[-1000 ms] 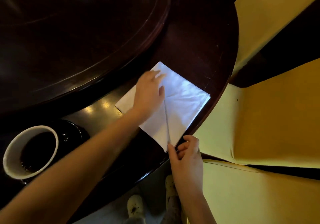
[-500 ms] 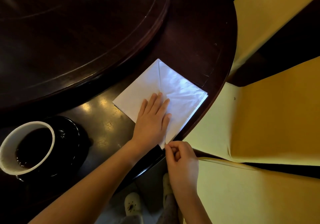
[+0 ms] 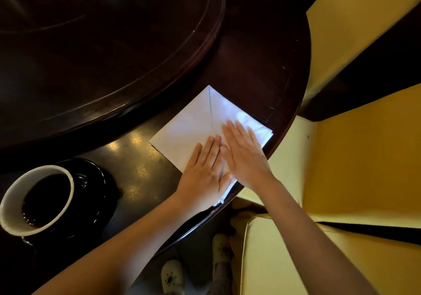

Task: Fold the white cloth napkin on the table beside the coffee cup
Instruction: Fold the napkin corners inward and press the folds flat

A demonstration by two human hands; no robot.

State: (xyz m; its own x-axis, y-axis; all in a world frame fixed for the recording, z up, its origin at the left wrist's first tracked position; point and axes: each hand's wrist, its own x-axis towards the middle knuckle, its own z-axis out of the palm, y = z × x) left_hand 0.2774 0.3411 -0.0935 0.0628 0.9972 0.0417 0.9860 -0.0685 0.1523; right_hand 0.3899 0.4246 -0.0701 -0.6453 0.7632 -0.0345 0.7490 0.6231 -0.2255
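The white cloth napkin (image 3: pixel 196 126) lies flat on the dark wooden table (image 3: pixel 257 62), turned like a diamond, close to the curved edge of the table nearest the person, with its near corner reaching that edge and its right corner just short of it. A straight crease runs from its far corner down toward the hands, and two flaps meet along that line. Both hands lie on the near half of the napkin. The left hand (image 3: pixel 205 169) rests palm down on the left flap, fingers straight and close together, pointing away from the person. The right hand (image 3: pixel 245 155) rests palm down on the right flap, fingers spread a little, its inner side overlapping the left hand's fingers beside the crease. Neither hand pinches or holds the cloth; both are laid open and flat on it. Along the right edge of the napkin, thin layers of cloth show one under another. To the left, well apart from the napkin, a white-rimmed coffee cup (image 3: pixel 36 201) with dark liquid stands on a black saucer (image 3: pixel 95 185) near the table's left part. A raised round centre panel (image 3: pixel 102 44) fills the far part of the table. Yellow seat cushions (image 3: pixel 364 158) lie beyond the table's edge on the right, and below the edge pale shoes (image 3: pixel 172 276) show on the floor.
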